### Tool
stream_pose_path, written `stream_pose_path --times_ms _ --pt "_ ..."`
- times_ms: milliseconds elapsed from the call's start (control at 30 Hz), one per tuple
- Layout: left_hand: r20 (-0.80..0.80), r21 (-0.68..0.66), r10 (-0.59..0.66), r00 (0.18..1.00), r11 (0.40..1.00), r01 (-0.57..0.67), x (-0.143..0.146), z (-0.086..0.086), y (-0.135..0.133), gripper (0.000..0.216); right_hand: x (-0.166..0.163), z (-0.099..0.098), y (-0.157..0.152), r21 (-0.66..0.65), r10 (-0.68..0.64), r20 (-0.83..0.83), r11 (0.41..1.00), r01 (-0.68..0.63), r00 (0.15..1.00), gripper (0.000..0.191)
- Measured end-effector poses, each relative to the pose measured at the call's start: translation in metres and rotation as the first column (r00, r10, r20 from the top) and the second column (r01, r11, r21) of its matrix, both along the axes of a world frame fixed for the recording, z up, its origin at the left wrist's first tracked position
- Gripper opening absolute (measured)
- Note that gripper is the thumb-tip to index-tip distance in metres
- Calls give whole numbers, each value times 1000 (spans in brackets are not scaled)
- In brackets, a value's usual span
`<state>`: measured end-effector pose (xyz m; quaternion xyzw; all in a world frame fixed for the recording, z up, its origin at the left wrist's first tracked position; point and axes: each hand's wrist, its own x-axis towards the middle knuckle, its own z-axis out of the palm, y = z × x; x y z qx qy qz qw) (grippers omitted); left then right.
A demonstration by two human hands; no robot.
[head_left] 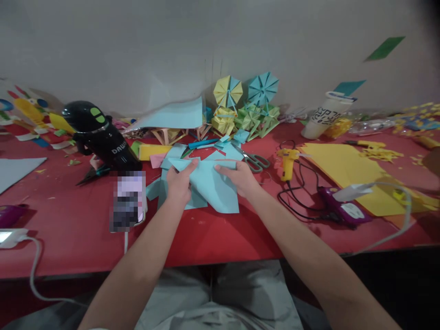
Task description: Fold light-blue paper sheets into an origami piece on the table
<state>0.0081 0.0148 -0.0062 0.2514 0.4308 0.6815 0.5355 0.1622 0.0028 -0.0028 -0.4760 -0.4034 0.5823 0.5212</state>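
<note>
Both of my hands hold a light blue sheet of paper (213, 188) on the red table (220, 238). My left hand (179, 182) pinches a folded corner on the sheet's left side, thumb on top. My right hand (240, 178) presses and grips the sheet's right side, fingers curled over its upper edge. More light blue paper pieces (175, 153) lie under and behind the sheet. Scissors (256, 160) rest just beyond my right hand.
A phone (128, 200) lies left of my left hand, beside a black device (99, 135). A yellow glue gun (288, 160) with black cord, yellow paper (347, 169), a purple gadget (343, 208), a white cup (323, 117) and folded paper fans (240, 107) sit around.
</note>
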Motion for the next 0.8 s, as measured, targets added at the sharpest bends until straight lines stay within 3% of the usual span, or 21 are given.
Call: stream_pose_path --times_ms 200,333,533,800 --pt "83 69 -31 996 997 26 0 5 -3 40 -1 -5 1 68 -28 130 998 20 991 48" --pt "111 100 -65 992 994 54 -1 5 -3 40 -2 -9 2 117 -40 194 993 17 980 46" --pt "128 109 -72 989 992 58 -2 6 -4 41 -3 -11 4 130 -109 168 988 87 980 35" --pt "120 137 -79 990 989 63 -3 5 -2 39 -2 -10 4 148 -128 115 983 110 985 34"
